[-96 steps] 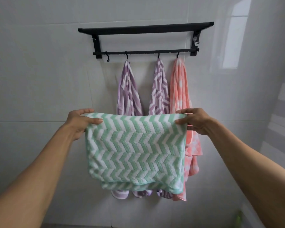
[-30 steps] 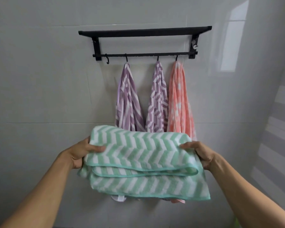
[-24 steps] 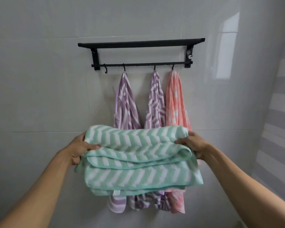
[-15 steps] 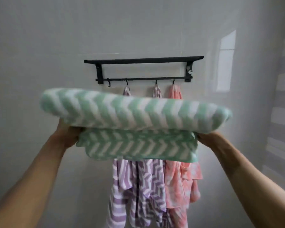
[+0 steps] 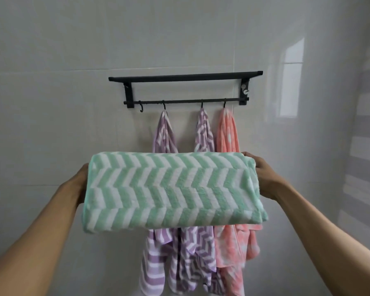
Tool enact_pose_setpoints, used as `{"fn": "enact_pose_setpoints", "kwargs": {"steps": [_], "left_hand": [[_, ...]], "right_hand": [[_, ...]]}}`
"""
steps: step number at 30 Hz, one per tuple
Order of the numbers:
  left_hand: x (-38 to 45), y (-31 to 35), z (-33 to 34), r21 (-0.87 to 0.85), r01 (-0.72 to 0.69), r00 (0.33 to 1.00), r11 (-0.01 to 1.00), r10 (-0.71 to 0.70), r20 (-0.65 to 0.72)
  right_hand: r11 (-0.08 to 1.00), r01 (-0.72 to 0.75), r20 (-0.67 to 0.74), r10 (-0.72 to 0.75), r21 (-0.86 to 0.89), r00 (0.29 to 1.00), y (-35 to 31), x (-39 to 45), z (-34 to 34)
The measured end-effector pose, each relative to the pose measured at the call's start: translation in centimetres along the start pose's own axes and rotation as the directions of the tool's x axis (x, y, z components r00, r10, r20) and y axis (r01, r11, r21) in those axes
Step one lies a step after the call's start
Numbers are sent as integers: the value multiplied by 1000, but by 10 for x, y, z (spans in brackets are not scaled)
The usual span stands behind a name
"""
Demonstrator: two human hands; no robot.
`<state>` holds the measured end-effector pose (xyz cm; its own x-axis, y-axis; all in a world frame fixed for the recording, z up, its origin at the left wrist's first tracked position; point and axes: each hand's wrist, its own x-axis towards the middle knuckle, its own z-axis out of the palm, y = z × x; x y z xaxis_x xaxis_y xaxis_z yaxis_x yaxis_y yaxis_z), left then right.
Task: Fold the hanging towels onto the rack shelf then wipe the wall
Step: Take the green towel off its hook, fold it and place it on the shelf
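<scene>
Nearest, the folded green towel (image 5: 173,191) is held up in the air, below and in front of the black rack (image 5: 185,79). The left hand (image 5: 81,182) grips its left end and the right hand (image 5: 263,176) grips its right end, fingers mostly hidden behind the cloth. Beyond it, two purple towels (image 5: 165,135) (image 5: 203,133) and a pink towel (image 5: 229,133) hang from hooks under the rack. The rack's top shelf is seen edge-on, against the tiled wall (image 5: 51,103).
</scene>
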<state>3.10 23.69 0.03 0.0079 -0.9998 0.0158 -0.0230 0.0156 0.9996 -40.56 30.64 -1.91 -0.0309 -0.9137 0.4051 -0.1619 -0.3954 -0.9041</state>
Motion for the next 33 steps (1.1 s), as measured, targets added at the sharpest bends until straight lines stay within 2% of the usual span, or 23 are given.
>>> {"fn": "enact_pose_setpoints", "kwargs": {"steps": [4,8,11,17,20,22,25,27,30,33], "left_hand": [[0,-9,-9,35,60,998,998,-61,24],[2,-24,-17,92,109,994,990,-111,20],[1,-44,-15,64,187,981,980,-189,29],[-8,-99,-4,-286,315,949,905,-310,64],[-23,-137,10,-163,339,934,926,-311,176],[-30,-157,16,-70,342,935,937,-331,129],[-24,-157,18,-35,264,963,964,-266,-46],[-12,-140,17,3,166,976,986,-164,-145],[0,-115,15,116,49,973,992,-21,-228],[8,-104,14,191,13,972,981,32,-232]], "right_hand": [[999,-43,23,42,32,999,4,-1,4],[978,-175,140,159,110,977,8,-6,5],[955,-276,90,267,109,959,16,-15,17],[878,-469,-87,477,97,874,53,-29,46],[854,-515,-140,519,68,843,70,-35,52],[834,-551,-115,552,43,826,76,-39,52],[821,-570,-71,570,29,819,79,-40,44],[811,-571,-9,576,127,817,76,-39,39],[713,-607,116,610,350,784,80,-44,40],[553,-626,286,580,550,763,93,-57,54]]}}
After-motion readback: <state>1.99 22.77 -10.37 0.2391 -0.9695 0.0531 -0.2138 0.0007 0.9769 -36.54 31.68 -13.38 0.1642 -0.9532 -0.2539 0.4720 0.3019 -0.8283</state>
